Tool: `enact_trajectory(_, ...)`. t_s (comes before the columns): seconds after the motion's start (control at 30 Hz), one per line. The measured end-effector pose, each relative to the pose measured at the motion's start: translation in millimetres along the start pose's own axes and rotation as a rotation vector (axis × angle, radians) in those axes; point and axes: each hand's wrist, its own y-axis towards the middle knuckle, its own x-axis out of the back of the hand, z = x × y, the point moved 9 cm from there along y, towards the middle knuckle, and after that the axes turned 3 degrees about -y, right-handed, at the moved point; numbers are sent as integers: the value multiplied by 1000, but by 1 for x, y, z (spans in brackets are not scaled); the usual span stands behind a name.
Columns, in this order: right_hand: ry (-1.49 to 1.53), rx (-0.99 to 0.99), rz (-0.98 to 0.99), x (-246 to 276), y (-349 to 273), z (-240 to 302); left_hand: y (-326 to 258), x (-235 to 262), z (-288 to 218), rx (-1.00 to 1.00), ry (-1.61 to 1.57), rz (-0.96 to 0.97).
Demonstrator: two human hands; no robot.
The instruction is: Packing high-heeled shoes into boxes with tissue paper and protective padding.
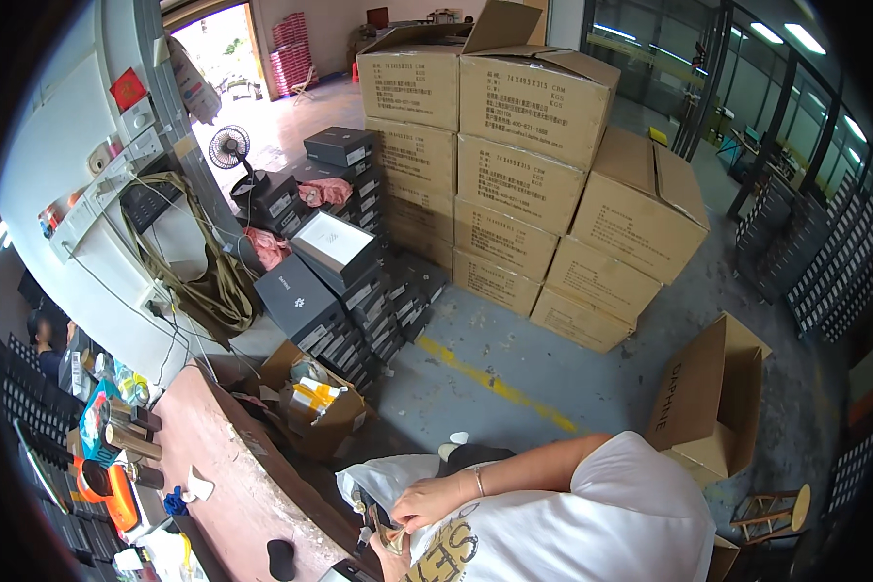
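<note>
My right arm, with a bracelet at the wrist, reaches in from the right, bent in front of my white T-shirt. The fingers of my right hand are closed together over a small, folded, brownish-green paper-like piece. My left hand, partly cut off by the lower edge, grips the same piece from below. Its exact kind is too small to make out. A whitish plastic bag hangs just beyond my hands. Left of them, a black computer mouse lies on the pinkish table.
An open carton with odds and ends stands beside the table. Behind it rise stacks of dark shoe boxes and tall brown cartons. An empty carton and a wooden stool stand at right. An orange tool-like object lies far left.
</note>
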Motion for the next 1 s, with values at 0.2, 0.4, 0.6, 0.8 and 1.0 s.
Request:
enact_trajectory(0.2,-36,2,44,1,0,4,2,-4,29,272,-396,-96)
enact_trajectory(0.4,-58,-8,96,-6,2,0,-2,-3,42,392,-502,-165)
enact_trajectory(0.6,-67,-4,158,-14,5,-1,-21,-19,76,754,-1066,-379)
enact_trajectory(0.8,-89,1,167,-14,5,5,-28,-27,89,818,-1158,-414)
enact_trajectory(1.0,-81,1,226,-16,7,15,-23,-29,56,787,-1277,-353)
